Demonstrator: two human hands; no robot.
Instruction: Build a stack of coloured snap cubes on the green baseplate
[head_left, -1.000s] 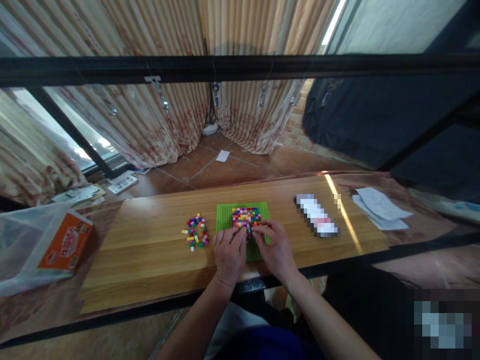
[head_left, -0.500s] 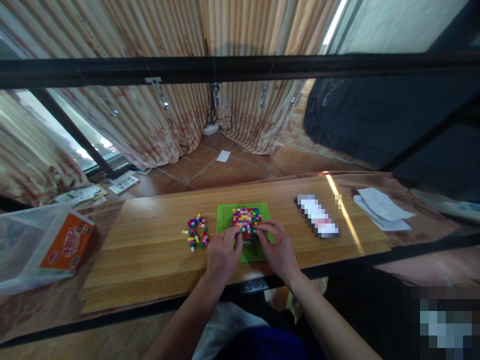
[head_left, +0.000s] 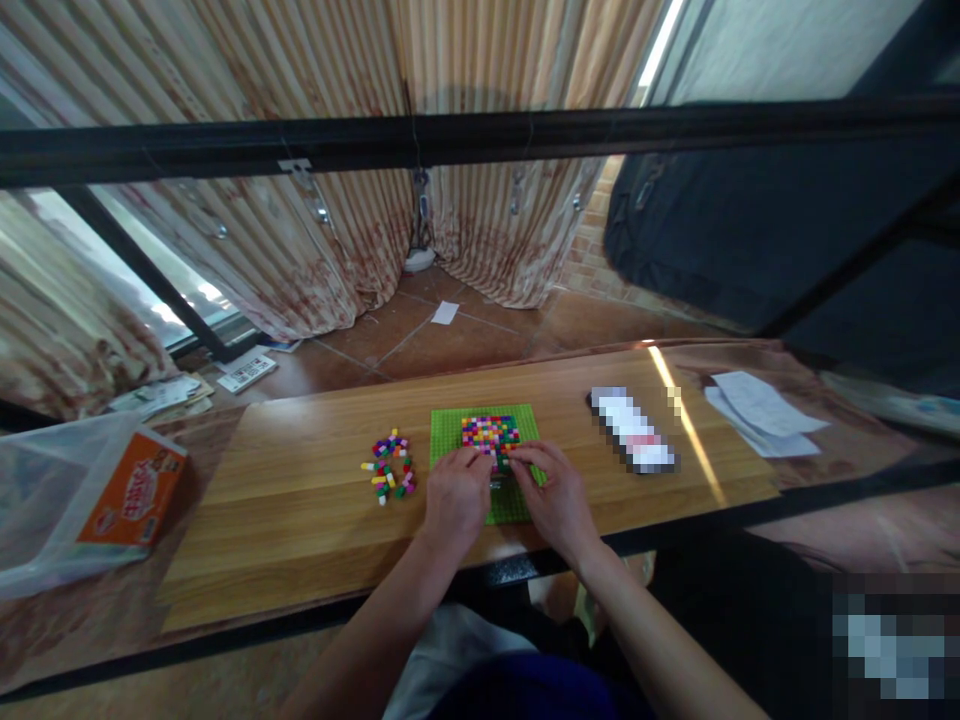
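- Left hand [head_left: 457, 495]: fingers bent, tips bunched at the near-left edge of the brick block [head_left: 487, 430]. Cannot tell whether they pinch a brick.
- Right hand [head_left: 559, 495]: thumb and index tip drawn close at the block's near-right edge. Grip on a brick not resolvable.
- Clear plastic bin [head_left: 37, 490] with orange label [head_left: 131, 495]: far left.
- Green studded baseplate [head_left: 444, 428]: flat on the wooden tabletop [head_left: 300, 520]; bare studs show around the block.
- Brick block: multicoloured, tightly packed, on the baseplate. Both hands converge on its near edge; judged to be where the work is now.
- Loose bricks [head_left: 388, 441]: scattered cluster left of the baseplate, apart from it.
- Phone [head_left: 634, 432], pixelated: right of the baseplate. Paper sheets [head_left: 772, 410] beyond, further right.
- Tiled floor [head_left: 405, 345], then pleated curtains [head_left: 495, 230] behind.
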